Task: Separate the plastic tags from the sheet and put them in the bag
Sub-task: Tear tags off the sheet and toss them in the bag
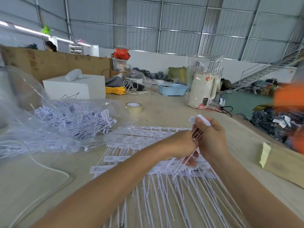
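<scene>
Sheets of white plastic tags (134, 142) lie spread on the wooden table (164, 111), with their long thin tails fanning toward me. My right hand (212, 137) is raised above the sheets and grips a small bundle of separated tags (201, 120), heads up and tails hanging down. My left hand (184, 145) reaches across just left of it; its fingers are at the hanging tails, partly hidden behind the right hand. A clear plastic bag (49, 122) full of loose white tags lies at the left, its mouth facing the sheets.
A roll of tape (134, 107) sits behind the sheets. A white box (74, 88), a blue basket (171, 89) and a bagged white appliance (203, 89) stand farther back. A cardboard piece with tape (279, 162) lies at the right table edge. A white cord (49, 168) runs at left.
</scene>
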